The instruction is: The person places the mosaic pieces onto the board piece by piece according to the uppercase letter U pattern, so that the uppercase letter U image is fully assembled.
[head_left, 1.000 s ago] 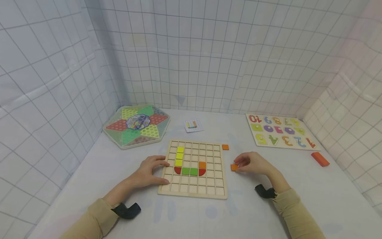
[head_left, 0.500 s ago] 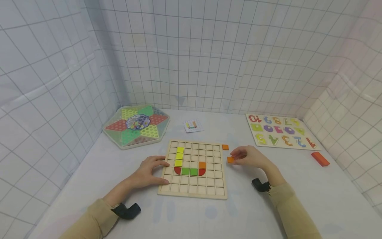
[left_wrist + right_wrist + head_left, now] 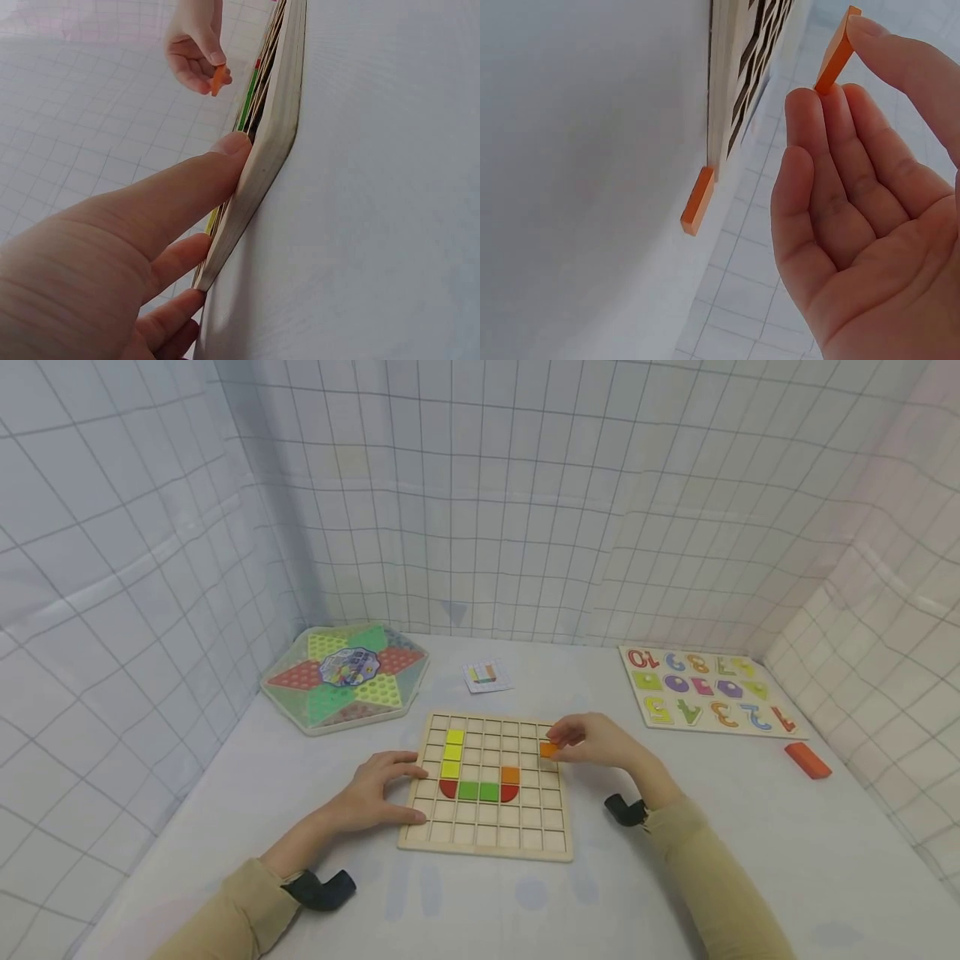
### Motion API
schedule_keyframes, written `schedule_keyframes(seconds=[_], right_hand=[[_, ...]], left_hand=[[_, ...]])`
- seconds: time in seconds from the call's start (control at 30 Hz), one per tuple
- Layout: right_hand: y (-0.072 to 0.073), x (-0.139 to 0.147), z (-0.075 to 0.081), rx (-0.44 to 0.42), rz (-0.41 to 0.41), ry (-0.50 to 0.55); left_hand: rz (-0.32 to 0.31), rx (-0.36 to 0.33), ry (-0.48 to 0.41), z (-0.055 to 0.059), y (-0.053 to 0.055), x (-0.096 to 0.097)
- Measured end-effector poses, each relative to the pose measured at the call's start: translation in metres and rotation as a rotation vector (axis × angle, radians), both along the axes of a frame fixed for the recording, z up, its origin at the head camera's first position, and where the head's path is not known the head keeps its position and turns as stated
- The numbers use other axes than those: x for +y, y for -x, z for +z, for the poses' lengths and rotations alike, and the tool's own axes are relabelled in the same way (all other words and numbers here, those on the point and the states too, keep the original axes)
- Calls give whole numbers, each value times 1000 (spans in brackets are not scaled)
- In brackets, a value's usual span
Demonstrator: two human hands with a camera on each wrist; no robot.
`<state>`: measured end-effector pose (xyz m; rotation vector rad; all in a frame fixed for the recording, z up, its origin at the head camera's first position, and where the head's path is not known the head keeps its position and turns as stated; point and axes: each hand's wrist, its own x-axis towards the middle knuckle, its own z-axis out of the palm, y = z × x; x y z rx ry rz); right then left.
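Observation:
A wooden grid board [image 3: 487,839] lies on the table, its cells holding yellow, green, red and orange tiles in a U shape. My left hand [image 3: 375,793] rests on its left edge, thumb and fingertips touching the rim, as the left wrist view also shows. Over the board's upper right cells, my right hand [image 3: 603,745] pinches an orange square tile [image 3: 549,750] between thumb and fingertips. In the right wrist view that tile [image 3: 836,52] is tilted and held clear of the board. A second orange tile [image 3: 697,202] lies by the board's corner; the right hand hides it in the head view.
Behind the board lies a small pattern card [image 3: 487,676]. A Chinese checkers board [image 3: 345,678] sits at the back left. At the back right are a number puzzle board [image 3: 712,692] and a red-orange block [image 3: 808,760]. Checked cloth walls surround the table.
My right hand has lifted the orange tile from the table and carried it left and away from me, over the board. The left hand stays in place.

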<state>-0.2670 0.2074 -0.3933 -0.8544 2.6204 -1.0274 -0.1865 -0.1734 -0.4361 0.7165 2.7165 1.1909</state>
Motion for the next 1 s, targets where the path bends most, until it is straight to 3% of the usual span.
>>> schedule_keyframes(seconds=[0.47,1.0], right_hand=[[10,-43,6,-31,113,-78],[12,-63,0,-28,114,-208]], left_hand=[[-6,9,-6,-3,1,-1],[-4,1,0,-2,0,-1]])
